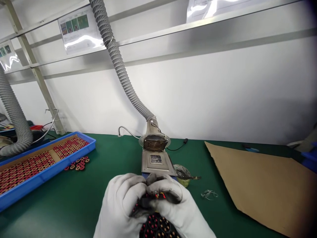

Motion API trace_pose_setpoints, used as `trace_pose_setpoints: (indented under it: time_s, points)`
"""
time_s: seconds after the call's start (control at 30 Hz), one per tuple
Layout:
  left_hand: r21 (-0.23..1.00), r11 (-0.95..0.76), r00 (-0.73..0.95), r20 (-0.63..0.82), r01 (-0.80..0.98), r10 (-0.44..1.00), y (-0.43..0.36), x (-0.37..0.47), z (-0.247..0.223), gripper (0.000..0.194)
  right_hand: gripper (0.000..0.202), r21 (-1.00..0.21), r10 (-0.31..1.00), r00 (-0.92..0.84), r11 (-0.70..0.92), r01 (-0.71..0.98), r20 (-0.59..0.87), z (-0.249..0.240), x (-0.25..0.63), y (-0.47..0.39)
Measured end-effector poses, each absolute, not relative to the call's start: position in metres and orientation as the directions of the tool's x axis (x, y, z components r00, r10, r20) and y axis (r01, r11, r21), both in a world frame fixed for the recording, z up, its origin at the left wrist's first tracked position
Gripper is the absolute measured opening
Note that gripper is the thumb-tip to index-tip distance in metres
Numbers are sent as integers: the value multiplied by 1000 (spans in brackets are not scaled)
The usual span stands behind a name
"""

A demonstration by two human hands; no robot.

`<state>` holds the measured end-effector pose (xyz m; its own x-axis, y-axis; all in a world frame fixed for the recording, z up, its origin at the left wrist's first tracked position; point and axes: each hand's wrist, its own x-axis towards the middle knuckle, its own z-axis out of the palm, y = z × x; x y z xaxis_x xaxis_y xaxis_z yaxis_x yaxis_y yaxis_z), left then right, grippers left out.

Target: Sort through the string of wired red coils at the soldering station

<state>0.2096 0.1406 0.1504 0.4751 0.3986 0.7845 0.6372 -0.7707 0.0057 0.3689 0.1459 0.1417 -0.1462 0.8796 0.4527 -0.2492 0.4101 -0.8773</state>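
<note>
Your gloved left hand (pixel 119 205) and right hand (pixel 178 206) pinch a small red-and-black coil (pixel 151 198) together, fingers clenched on it, at the tabletop's (pixel 99 198) near edge, just before the solder pot (pixel 156 162).

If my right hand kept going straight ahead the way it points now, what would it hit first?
Most likely the solder pot: it sits just beyond the right hand, which with the left hand grips a coil. Depth is hard to judge; the small cup lies slightly right of that line.
</note>
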Motion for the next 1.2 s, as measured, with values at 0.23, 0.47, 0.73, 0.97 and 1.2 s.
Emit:
trace_pose_setpoints:
  time_s: [0.23, 0.47, 0.73, 0.97, 1.2]
  points:
    - [-17, -761, 452, 813, 648, 367, 137, 213, 157, 17, 17, -751, 981, 28, 164, -639, 191, 139, 370, 144]
    - [-61, -730, 450, 821, 681, 351, 136, 214, 155, 19, 7, -831, 847, 98, 532, -162, 523, 146, 361, 142]
    - [-14, -695, 376, 848, 719, 373, 134, 216, 153, 18, 24, -885, 944, 212, 315, -341, 254, 149, 367, 142]
    - [148, -683, 323, 797, 715, 511, 137, 212, 144, 36, 27, -661, 923, -344, -150, -735, 173, 151, 342, 139]
    - [326, -840, 371, 785, 434, 496, 145, 202, 149, 34, 21, -539, 896, -421, -288, -791, 139, 145, 350, 139]
